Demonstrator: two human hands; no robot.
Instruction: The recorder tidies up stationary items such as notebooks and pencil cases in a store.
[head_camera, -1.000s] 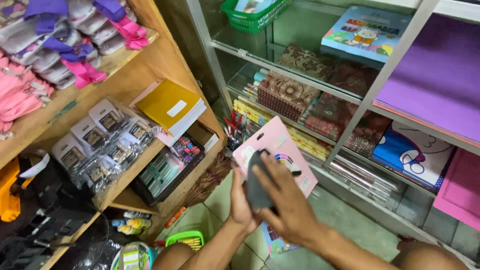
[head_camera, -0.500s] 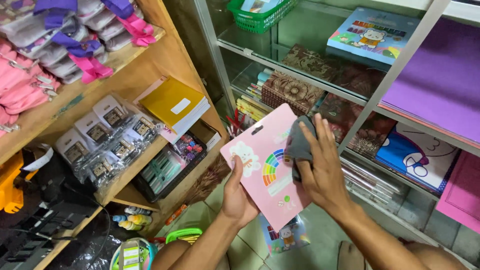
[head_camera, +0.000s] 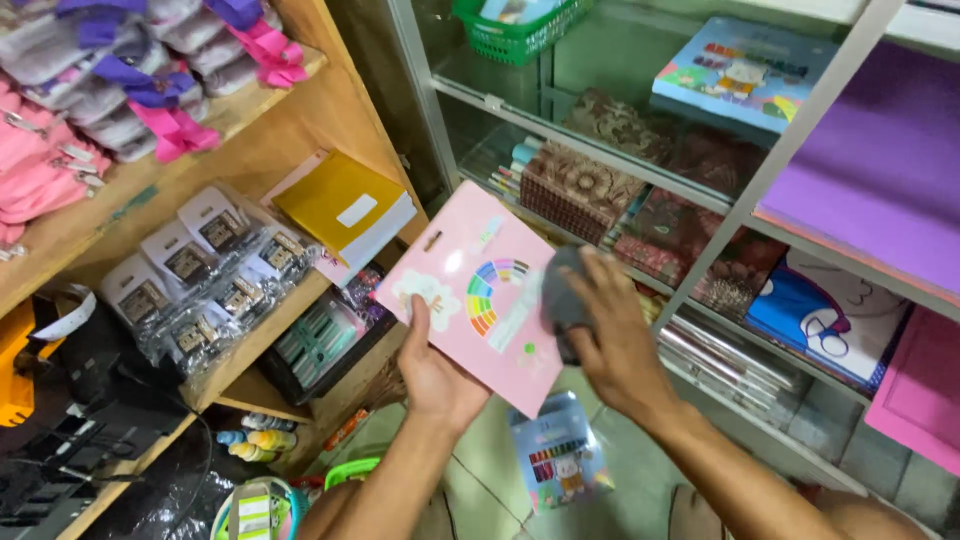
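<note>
My left hand (head_camera: 437, 372) grips the lower edge of a flat pink packet (head_camera: 480, 290) printed with a rainbow and a cloud, held up at a tilt in the middle of the view. My right hand (head_camera: 610, 335) presses a dark grey cloth (head_camera: 562, 295) against the packet's right side. Both forearms reach up from the bottom of the view.
A wooden shelf (head_camera: 250, 130) on the left carries pink and purple bundles, a yellow box (head_camera: 340, 205) and bagged small packets (head_camera: 200, 275). A glass and metal shelf unit (head_camera: 640, 150) on the right holds patterned boxes, colourful books and purple sheets. A crayon packet (head_camera: 555, 460) lies on the tiled floor.
The pink packet has tilted flatter toward me and its printed face shows. My right hand with the cloth has slid from the packet's middle to its right side.
</note>
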